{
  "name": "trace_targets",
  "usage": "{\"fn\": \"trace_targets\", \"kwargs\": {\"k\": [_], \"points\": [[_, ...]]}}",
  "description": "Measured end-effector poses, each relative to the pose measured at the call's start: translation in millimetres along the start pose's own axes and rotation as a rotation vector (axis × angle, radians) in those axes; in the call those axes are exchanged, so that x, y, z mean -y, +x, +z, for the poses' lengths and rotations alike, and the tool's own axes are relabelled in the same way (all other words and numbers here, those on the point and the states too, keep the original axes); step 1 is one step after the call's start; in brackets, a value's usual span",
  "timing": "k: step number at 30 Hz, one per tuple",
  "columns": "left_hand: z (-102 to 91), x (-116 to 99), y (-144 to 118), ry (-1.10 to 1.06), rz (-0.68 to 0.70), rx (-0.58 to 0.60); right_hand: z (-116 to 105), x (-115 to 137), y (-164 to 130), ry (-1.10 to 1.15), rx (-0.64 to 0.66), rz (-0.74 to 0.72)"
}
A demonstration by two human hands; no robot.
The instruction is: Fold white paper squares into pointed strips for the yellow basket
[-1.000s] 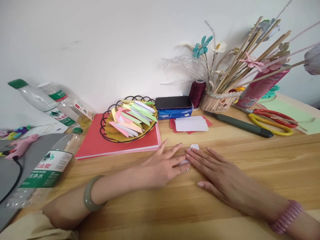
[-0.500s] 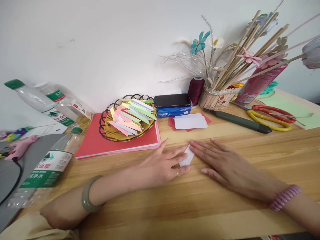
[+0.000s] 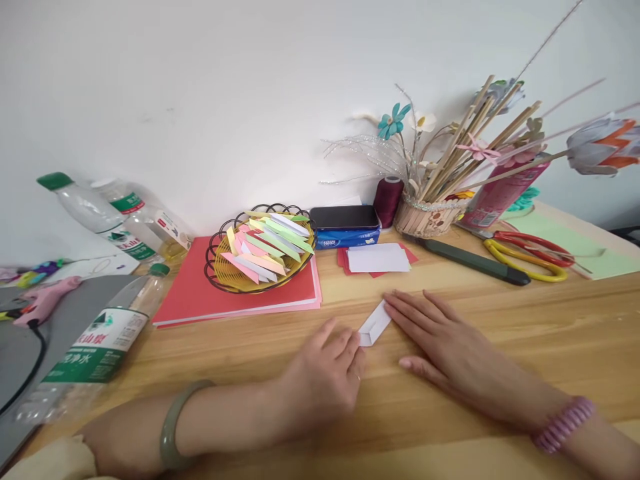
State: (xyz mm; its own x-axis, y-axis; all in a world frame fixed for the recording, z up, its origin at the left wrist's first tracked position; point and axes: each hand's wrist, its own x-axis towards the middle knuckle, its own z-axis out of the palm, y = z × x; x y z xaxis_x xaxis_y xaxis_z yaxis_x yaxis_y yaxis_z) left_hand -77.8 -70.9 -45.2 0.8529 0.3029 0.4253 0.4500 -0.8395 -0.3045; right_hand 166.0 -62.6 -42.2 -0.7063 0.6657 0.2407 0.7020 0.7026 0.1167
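Where both hands covered the paper a second ago, the left hand (image 3: 327, 373) now curls back, touching only its near end, while the right hand (image 3: 445, 347) lies spread beside the folded strip (image 3: 374, 324), exposed on the tabletop (image 3: 500, 320).

A wooden table (image 3: 500, 333) carries red folder (image 3: 190, 293), scissors (image 3: 530, 250), bottles (image 3: 105, 333).
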Motion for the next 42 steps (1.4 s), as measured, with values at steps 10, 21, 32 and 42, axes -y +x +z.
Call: {"fn": "trace_targets", "kwargs": {"k": [10,21,32,42], "points": [[3.2,19,5,-0.108,-0.125,0.046,-14,32,10,-0.122,-0.184,-0.017],[7.9,26,11,-0.396,-0.371,0.074,-13,12,17,0.255,-0.002,0.03],[9.9,29,22,-0.457,-0.535,0.226,0,12,28,0.354,-0.05,0.247],[12.6,26,22,-0.321,-0.54,0.307,2,6,24,0.321,-0.018,0.326]]}}
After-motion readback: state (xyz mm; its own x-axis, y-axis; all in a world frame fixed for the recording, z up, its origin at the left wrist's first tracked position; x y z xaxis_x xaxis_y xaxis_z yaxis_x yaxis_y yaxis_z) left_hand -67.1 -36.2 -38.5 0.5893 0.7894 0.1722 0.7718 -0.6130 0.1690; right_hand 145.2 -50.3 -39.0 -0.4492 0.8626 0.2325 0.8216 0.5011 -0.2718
